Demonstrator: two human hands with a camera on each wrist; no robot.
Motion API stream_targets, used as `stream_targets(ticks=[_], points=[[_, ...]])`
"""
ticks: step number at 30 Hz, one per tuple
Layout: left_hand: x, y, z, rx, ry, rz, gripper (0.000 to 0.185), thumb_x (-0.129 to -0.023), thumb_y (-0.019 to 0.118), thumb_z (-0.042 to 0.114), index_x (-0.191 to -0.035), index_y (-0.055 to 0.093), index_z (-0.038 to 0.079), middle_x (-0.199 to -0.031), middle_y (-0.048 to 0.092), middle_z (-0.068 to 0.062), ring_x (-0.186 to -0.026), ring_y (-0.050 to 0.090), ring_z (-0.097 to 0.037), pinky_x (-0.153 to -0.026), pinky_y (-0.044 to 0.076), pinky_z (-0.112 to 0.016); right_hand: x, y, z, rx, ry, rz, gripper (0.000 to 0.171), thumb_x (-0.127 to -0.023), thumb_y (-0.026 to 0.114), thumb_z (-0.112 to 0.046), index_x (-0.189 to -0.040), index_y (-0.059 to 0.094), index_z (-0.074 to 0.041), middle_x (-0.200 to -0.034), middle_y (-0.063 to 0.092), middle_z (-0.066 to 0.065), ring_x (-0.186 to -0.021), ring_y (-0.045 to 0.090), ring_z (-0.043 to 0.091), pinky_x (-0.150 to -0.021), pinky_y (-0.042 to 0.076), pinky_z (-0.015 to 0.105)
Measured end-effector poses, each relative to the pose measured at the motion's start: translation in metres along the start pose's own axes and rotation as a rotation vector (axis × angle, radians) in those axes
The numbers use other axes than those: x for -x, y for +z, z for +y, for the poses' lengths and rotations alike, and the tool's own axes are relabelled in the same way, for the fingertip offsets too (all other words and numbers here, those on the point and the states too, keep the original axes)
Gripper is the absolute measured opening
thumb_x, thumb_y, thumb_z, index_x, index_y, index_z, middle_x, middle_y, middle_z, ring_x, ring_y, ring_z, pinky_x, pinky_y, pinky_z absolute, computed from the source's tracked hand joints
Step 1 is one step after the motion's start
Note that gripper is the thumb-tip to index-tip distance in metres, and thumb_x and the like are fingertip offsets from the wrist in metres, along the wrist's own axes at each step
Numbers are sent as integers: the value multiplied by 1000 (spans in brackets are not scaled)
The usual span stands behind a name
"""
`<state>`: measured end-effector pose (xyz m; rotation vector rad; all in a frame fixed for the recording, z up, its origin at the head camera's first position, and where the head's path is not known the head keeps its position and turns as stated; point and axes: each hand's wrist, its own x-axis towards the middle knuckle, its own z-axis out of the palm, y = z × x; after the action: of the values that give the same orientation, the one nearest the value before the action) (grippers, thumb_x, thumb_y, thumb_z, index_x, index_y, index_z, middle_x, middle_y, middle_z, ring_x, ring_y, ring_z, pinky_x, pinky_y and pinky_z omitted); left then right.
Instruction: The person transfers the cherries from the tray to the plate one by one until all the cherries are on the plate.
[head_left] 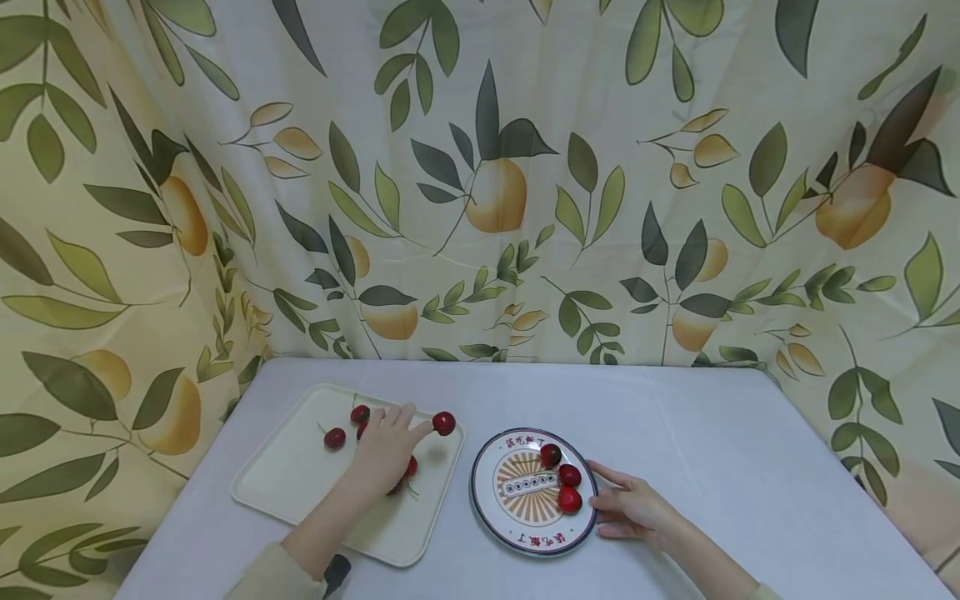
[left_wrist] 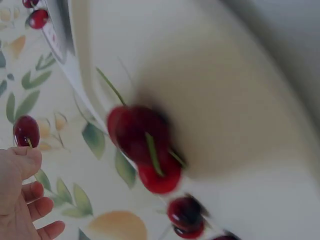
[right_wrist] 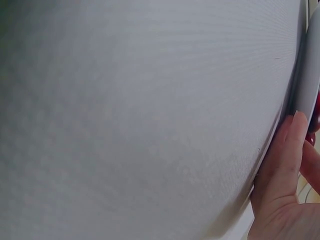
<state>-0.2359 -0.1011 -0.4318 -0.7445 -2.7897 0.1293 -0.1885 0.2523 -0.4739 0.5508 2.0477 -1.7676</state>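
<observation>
Pinching a cherry [head_left: 444,422] over tray [head_left: 285,475], left hand [head_left: 386,446]; right hand [head_left: 630,508] flat, steadying plate [head_left: 487,508], lettering unreadable.

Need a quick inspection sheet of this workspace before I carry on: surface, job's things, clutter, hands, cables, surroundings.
Surface: table under a pale grey cloth.
Job's things: cream tray with several cherries; one cherry at the left fingertips; round patterned plate bearing three cherries.
Clutter: nothing seen.
Hands: left hand over the tray, pinching the cherry near the tray's far right corner; right hand resting against the plate's right rim, fingers straight.
Cables: nothing seen.
Surroundings: leaf-and-fruit print curtain behind and on both sides.
</observation>
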Motion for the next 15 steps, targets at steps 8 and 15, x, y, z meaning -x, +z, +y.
stream_targets(ticks=[8,15], points=[[-38,2,39,-67,91,-58,36,-86,61,18,-120,55,28,-126,49,-6,-114,44,-23,-99,35,-42,-1,0,1,11,-19,5,68,-80,63,1,-140,34,-11,-92,47,13,-63,58,17,-59,54,34],[-55,12,65,-153,170,-100,37,-88,58,20,-122,52,32,-129,46,-1,-115,41,-18,-100,34,-38,0,0,1,6,-14,-1,68,-79,63,1,-140,35,-11,-89,48,11,-63,58,17,-59,54,35]])
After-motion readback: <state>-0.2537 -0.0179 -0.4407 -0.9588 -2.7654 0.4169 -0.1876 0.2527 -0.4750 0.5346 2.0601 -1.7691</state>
